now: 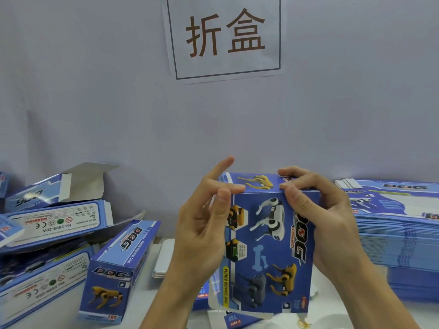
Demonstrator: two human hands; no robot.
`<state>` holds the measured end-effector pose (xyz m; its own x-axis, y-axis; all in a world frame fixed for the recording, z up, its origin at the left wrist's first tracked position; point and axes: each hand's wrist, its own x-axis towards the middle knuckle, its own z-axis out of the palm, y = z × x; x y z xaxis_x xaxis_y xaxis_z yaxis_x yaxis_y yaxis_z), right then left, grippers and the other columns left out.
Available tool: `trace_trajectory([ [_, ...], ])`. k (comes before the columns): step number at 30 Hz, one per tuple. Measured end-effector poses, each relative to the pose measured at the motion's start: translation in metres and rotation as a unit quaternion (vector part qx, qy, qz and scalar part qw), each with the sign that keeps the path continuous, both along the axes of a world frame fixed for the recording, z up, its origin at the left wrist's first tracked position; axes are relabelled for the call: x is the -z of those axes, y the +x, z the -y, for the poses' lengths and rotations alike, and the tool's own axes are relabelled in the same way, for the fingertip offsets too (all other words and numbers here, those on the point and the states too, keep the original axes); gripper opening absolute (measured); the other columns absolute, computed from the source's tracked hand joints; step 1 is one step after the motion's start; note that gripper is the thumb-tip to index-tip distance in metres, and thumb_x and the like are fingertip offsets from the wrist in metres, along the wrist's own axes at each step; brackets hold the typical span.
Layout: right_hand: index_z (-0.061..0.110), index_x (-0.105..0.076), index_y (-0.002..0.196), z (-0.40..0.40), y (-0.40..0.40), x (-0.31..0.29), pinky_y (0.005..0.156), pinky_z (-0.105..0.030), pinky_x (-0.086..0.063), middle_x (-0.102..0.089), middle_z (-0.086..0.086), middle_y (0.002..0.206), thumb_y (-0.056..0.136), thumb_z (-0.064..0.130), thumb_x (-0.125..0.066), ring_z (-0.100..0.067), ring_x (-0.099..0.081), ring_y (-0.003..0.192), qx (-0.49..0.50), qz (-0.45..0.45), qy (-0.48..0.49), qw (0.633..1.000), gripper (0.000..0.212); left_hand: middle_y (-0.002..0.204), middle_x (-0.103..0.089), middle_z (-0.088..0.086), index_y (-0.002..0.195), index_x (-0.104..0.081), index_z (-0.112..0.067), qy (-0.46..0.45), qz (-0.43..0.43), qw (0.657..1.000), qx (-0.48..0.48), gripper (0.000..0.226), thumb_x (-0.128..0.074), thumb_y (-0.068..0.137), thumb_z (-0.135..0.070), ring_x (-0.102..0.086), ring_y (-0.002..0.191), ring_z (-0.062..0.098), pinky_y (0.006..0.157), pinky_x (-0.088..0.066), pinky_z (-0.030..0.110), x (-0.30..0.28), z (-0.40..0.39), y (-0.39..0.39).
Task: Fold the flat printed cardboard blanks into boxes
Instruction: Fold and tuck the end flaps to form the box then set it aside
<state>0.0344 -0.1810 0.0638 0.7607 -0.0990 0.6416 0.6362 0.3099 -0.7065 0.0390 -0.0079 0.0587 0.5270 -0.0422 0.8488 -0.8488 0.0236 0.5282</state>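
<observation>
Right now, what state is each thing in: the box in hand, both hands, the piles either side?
Held box: upright, formed, top end being closed.
Left hand: at the box's top left edge, index finger raised.
Right hand: gripping the top right corner.
Flat blanks: stacked, unfolded.
Folded boxes: piled loosely, one with an open flap.

Bright, even, cool-toned light leaves only soft shadows on the wall behind the folded boxes, while wide-angle distortion bends the edges and the lower corners look smeared and blurry.

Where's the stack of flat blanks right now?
In the head view, the stack of flat blanks sits on the table's right side, just right of the right hand.
</observation>
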Motion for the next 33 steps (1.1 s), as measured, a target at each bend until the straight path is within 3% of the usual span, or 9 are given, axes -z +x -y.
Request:
trace_trajectory([
  [3,0.023,-0.073,0.071,0.0,0.0,0.001,0.059,-0.031,-0.06,-0.069,0.004,0.118,0.075,0.024,-0.075,-0.025,-0.074,0.089,0.007,-0.002,0.0,1.0,0.005,0.144,-0.054,-0.018,0.095,-0.068,-0.025,-0.012,-0.023,1.0,-0.005,0.026,-0.054,0.095,-0.048,-0.066,0.075,0.013,0.065,-0.056,0.025,-0.001,0.002,-0.001],
  [9,0.03,-0.078,0.079,-0.008,-0.005,-0.004,0.071,-0.033,-0.062,-0.068,0.009,0.119,0.072,0.045,-0.077,-0.021,-0.07,0.107,0.031,0.033,-0.075,0.996,0.017,0.139,-0.056,-0.014,0.108,-0.067,-0.05,0.033,-0.078,0.995,-0.05,0.045,-0.084,0.067,-0.055,-0.067,0.112,0.024,0.079,-0.061,0.037,-0.003,-0.008,0.003],
  [11,0.037,-0.075,0.096,-0.015,-0.004,-0.005,0.082,-0.032,-0.059,-0.065,0.013,0.125,0.077,0.044,-0.074,-0.011,-0.065,0.116,0.099,0.064,-0.122,0.986,0.02,0.129,-0.061,-0.011,0.102,-0.071,-0.044,0.003,-0.034,0.995,-0.09,0.038,-0.085,0.068,-0.055,-0.067,0.111,0.016,0.077,-0.059,0.026,-0.006,-0.014,0.006],
  [14,0.046,-0.059,0.117,-0.026,0.001,-0.001,0.099,-0.029,-0.043,-0.06,0.019,0.127,0.082,0.042,-0.076,0.001,-0.053,0.124,0.224,0.079,-0.143,0.961,0.039,0.112,-0.067,-0.002,0.097,-0.066,-0.038,-0.104,-0.004,0.981,-0.161,0.03,-0.078,0.073,-0.052,-0.071,0.09,0.013,0.065,-0.058,0.021,-0.007,-0.023,0.012],
  [19,0.03,-0.066,0.086,-0.036,0.004,0.003,0.068,-0.018,-0.045,-0.063,0.01,0.083,0.085,0.024,-0.065,-0.009,-0.06,0.081,0.327,0.124,-0.211,0.913,0.006,0.105,-0.071,-0.002,0.1,-0.051,-0.036,-0.395,-0.104,0.895,-0.178,0.048,-0.075,0.068,-0.063,-0.074,0.086,0.012,0.081,-0.06,0.045,0.001,-0.035,0.025],
  [23,-0.002,-0.069,0.088,-0.041,0.008,0.011,0.066,-0.046,-0.055,-0.068,-0.015,0.075,0.084,0.061,-0.044,-0.017,-0.054,0.058,0.21,-0.089,-0.351,0.908,0.068,0.093,-0.073,-0.009,0.098,-0.047,-0.036,-0.512,-0.191,0.824,-0.148,0.036,-0.069,0.082,-0.059,-0.073,0.079,0.007,0.083,-0.06,0.05,0.005,-0.035,0.03],
  [27,0.035,-0.04,0.147,-0.047,0.011,0.018,0.088,-0.047,-0.056,-0.06,-0.002,0.134,0.064,0.088,-0.057,-0.024,-0.063,0.11,0.018,-0.311,-0.21,0.927,0.1,0.092,-0.069,0.001,0.113,-0.053,-0.021,-0.399,-0.347,0.848,-0.032,0.048,-0.067,0.083,-0.055,-0.07,0.09,0.026,0.082,-0.058,0.055,0.011,-0.012,0.029],
  [30,0.028,-0.053,0.132,-0.035,0.022,0.023,0.081,-0.052,-0.057,-0.066,-0.008,0.123,0.056,0.071,-0.069,-0.034,-0.064,0.11,0.025,-0.291,0.037,0.956,0.089,0.104,-0.074,0.008,0.124,-0.055,-0.017,-0.209,-0.448,0.867,0.058,0.073,-0.077,0.069,-0.058,-0.071,0.101,0.032,0.082,-0.058,0.053,0.02,0.002,0.026],
  [33,0.023,-0.054,0.134,-0.007,0.028,0.026,0.077,-0.045,-0.058,-0.072,-0.01,0.116,0.064,0.056,-0.074,-0.027,-0.072,0.094,0.076,-0.234,0.086,0.965,0.08,0.102,-0.074,-0.004,0.129,-0.052,-0.026,-0.012,-0.496,0.863,0.091,0.091,-0.086,0.056,-0.068,-0.066,0.108,0.022,0.081,-0.056,0.047,0.028,0.002,0.025],
])
